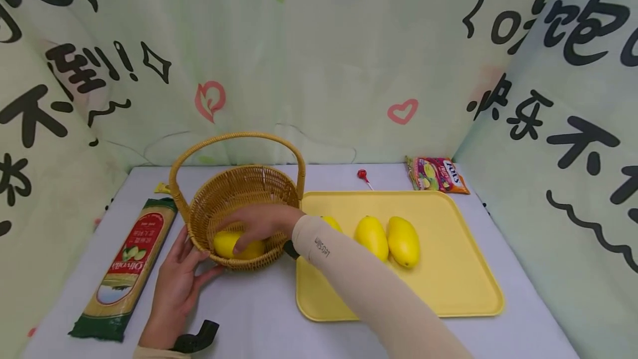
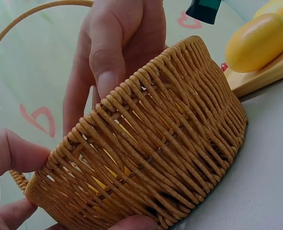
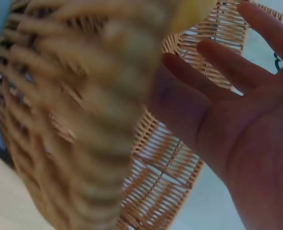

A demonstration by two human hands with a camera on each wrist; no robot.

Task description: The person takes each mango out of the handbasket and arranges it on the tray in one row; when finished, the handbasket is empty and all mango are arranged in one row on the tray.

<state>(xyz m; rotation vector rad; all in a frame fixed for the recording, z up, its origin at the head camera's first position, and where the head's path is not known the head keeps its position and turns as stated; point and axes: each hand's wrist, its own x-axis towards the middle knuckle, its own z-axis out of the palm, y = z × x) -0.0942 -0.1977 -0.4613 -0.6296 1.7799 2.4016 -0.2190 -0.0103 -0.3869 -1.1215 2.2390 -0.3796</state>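
Observation:
A wicker basket with a hoop handle stands left of a yellow tray and tips towards me. My left hand cups its near wall, thumb on one side and a fingertip under the base. My right hand reaches into the basket and lies with straight fingers over a yellow mango on the basket floor. On the tray lie two more mangoes; a third is half hidden behind my forearm.
A long pasta packet lies left of the basket. At the back stand a candy bag and a red lollipop. Printed cloth walls close in the grey table on three sides.

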